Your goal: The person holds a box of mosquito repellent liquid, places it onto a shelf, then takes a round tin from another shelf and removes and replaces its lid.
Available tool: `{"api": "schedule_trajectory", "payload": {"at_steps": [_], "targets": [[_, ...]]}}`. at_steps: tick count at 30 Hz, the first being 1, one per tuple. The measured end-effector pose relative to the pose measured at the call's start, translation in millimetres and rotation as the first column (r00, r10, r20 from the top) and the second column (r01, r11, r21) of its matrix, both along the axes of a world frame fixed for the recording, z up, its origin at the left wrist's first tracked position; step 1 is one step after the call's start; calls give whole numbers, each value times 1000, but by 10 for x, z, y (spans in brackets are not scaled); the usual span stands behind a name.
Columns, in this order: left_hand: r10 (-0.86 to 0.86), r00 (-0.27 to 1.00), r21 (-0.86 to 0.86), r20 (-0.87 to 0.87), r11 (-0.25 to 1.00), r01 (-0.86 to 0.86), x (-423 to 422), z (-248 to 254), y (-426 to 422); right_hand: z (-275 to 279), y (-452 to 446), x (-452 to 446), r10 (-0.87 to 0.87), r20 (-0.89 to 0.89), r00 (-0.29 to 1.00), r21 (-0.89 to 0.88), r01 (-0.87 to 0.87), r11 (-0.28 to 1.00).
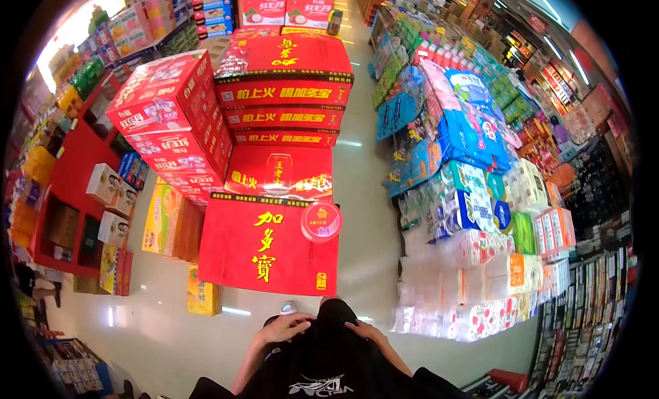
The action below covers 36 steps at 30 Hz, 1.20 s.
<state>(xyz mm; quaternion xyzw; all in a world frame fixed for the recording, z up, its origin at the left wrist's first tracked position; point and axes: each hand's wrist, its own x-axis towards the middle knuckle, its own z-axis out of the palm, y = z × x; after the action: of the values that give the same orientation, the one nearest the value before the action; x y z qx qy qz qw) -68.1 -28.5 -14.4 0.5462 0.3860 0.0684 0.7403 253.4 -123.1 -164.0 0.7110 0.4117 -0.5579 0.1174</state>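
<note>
My left hand rests by the black clothing over my lap, its fingers loosely bent and apart with nothing seen in them. Across from it, my right hand lies on the same black clothing, fingers stretched out. Just ahead of both hands is a large red carton with yellow lettering. On its right far corner sits a round pink-red tub, touched by neither hand.
More red cartons are stacked behind, with red-and-white boxes to the left. A yellow box stands on the shiny floor. On the right, wrapped tissue packs are piled high. Shelves line both sides.
</note>
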Motion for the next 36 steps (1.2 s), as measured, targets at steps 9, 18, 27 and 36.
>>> {"api": "schedule_trajectory", "payload": {"at_steps": [9,18,27,36], "targets": [[-161,987,230,26,961,151,223,-664,-376,408,-867,-332,-433,-186,882,43,448,893],[-326,938,532,-117,777,336,447,564,-313,1254,-938,-499,-387,-572,723,240,598,765],[-359,926,623,-117,700,350,1289,725,-860,1727,-1579,-139,-522,-534,665,568,739,361],[-479,877,634,-35,668,390,2245,1012,-1898,1452,-2764,197,-685,-674,276,533,824,-192]]}}
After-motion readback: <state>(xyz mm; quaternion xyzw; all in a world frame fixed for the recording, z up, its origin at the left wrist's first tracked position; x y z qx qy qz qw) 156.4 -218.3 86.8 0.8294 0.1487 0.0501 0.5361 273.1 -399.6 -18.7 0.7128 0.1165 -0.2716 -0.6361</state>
